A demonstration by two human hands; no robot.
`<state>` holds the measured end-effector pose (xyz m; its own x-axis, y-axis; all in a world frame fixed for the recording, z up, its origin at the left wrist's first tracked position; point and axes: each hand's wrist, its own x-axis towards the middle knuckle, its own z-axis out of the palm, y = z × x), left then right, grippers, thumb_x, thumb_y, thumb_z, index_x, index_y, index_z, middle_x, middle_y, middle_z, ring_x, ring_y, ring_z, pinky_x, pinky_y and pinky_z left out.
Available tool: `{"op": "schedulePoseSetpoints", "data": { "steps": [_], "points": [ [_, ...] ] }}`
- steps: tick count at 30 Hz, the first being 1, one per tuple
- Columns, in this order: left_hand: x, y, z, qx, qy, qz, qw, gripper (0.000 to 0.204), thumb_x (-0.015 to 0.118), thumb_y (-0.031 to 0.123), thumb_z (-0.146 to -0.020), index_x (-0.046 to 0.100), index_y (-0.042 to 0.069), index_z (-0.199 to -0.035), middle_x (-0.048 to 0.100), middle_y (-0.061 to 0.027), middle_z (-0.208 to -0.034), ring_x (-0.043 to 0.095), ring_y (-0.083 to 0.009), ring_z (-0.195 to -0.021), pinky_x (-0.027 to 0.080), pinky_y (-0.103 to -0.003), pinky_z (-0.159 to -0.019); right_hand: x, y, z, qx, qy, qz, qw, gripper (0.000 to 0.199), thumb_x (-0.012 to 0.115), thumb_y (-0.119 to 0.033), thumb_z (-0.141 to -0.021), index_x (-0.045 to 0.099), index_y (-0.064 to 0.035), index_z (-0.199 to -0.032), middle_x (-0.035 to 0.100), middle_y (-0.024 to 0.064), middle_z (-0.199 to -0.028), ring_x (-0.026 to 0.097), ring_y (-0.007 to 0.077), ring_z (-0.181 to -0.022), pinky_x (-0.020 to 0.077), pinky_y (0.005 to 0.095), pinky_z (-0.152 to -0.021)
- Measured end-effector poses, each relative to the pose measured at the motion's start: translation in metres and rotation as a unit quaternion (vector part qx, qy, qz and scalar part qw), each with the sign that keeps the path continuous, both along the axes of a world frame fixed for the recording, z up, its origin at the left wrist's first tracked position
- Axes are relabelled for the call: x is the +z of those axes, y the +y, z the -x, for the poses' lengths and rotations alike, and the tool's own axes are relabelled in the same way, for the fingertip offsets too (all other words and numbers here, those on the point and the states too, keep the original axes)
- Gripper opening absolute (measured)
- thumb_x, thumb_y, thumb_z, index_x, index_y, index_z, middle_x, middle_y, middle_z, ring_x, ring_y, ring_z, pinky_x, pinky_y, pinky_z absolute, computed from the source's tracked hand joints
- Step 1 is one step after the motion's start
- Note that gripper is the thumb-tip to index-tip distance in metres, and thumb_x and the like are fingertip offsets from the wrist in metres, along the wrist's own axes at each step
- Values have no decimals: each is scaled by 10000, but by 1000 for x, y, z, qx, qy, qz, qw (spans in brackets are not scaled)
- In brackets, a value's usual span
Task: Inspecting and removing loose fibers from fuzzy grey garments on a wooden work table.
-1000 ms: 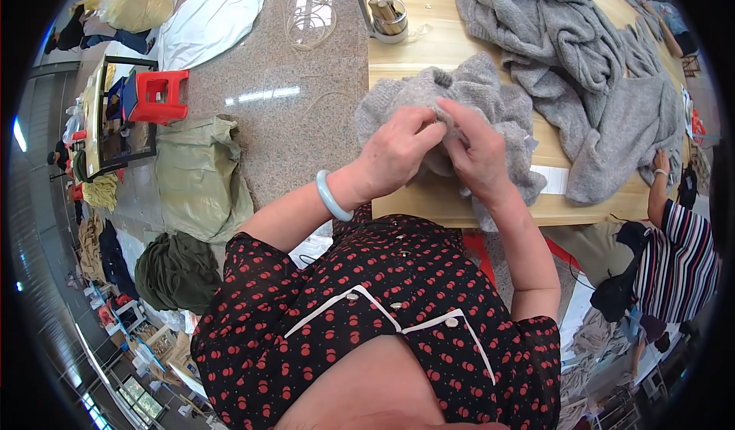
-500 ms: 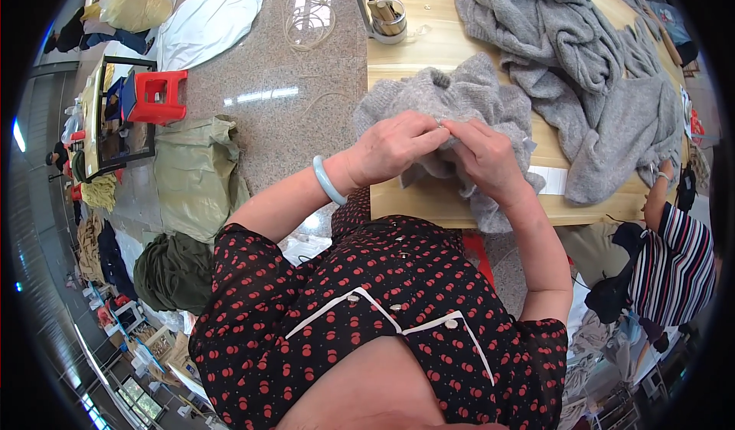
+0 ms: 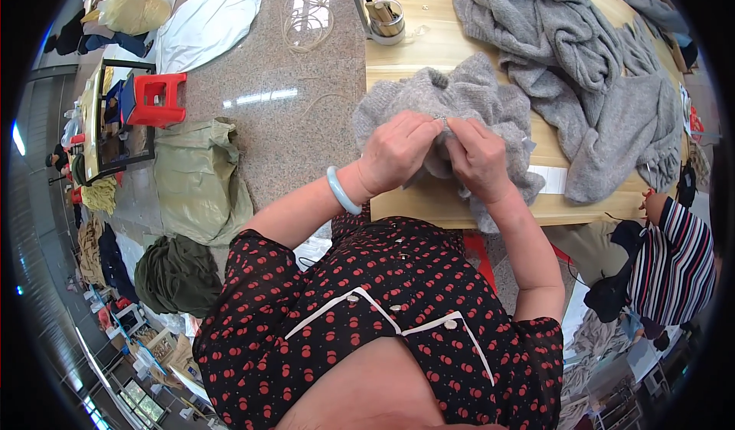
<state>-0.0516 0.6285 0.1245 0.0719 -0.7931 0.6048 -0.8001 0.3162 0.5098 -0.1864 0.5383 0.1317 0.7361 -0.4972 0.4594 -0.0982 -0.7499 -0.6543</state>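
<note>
The gray knit garment (image 3: 484,89), soft, fuzzy and bunched into loose folds, lies at the near left of the wooden table (image 3: 409,204), part of it hanging over the near edge. The left hand (image 3: 400,152) and right hand (image 3: 480,157) almost meet, fingers closed in a pinch on its fabric. Beyond, at the far left, a round metal canister (image 3: 389,38) holds upright tan pieces (image 3: 381,11).
</note>
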Motion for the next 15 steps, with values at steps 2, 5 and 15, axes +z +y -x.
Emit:
{"op": "schedulePoseSetpoints", "data": {
  "steps": [2, 5, 15],
  "points": [
    [0, -1, 11, 21, 28, 15, 999, 174, 565, -33, -673, 550, -16, -845, 571, -114, -776, 564, -249, -688, 468, -302, -602, -9, 2, -3, -16, -9, -4, 1000, 197, 536, 57, -670, 552, 13, -861, 525, 126, -673, 525, 264, -558, 423, 320, -497],
    [-4, 0, 16, 49, 81, 29, 995, 165, 581, -60, -685, 556, -17, -843, 579, -128, -759, 571, -259, -681, 472, -306, -601, -14, 6, -7, -39, -42, -25, 998, 185, 534, 61, -670, 554, 16, -848, 525, 131, -674, 518, 264, -556, 424, 311, -506],
    [12, -11, -22, -91, 160, -162, 970, 150, 534, 63, -810, 595, 4, -934, 592, -41, -768, 540, -79, -688, 437, -213, -601, -2, 1, 1, -19, -22, -71, 997, 209, 531, 68, -647, 560, 6, -845, 509, 121, -668, 501, 249, -550, 415, 302, -511]
  ]
}}
